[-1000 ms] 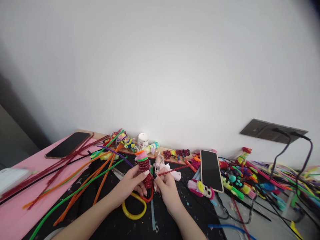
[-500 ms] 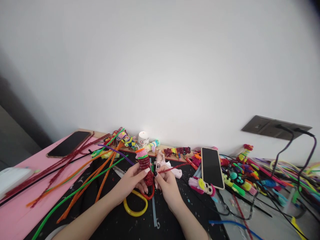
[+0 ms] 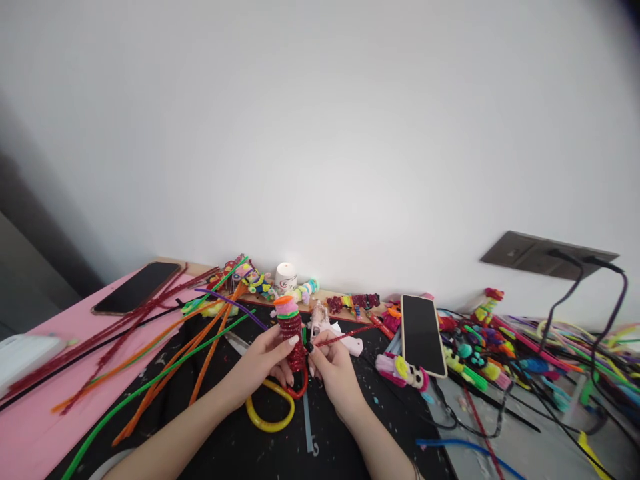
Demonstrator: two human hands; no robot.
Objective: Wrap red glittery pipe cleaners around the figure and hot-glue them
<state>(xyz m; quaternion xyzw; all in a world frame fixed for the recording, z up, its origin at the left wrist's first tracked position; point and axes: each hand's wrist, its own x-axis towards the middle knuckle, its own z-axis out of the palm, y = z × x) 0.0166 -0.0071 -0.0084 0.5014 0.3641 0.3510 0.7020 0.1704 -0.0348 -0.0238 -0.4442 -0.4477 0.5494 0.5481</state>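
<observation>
My left hand (image 3: 273, 353) is closed around a pipe-cleaner figure (image 3: 291, 333), wound in dark red with green, pink and orange bands at its top. The figure stands nearly upright in the fingers. Pinched in my right hand (image 3: 333, 367), close against the figure's right side, is a dark red pipe cleaner (image 3: 345, 335) whose loose end points right. Below the hands lie scissors (image 3: 270, 423) with yellow and red handle loops, partly hidden by the left hand. A translucent glue stick (image 3: 308, 427) lies between the forearms. Behind my right hand sits a pale pink glue gun (image 3: 353, 343).
Loose orange pipe cleaners (image 3: 170, 373) and dark red ones (image 3: 115, 313) spread across the left side, near a dark phone (image 3: 137, 287). On the right are another phone (image 3: 423, 333), a pipe-cleaner doll (image 3: 403, 372), and a cable (image 3: 555, 307) from the wall socket. A paper cup (image 3: 286, 277) stands behind.
The figure has tilted slightly more upright and shifted a little right in my left hand. Both hands stay in nearly the same place.
</observation>
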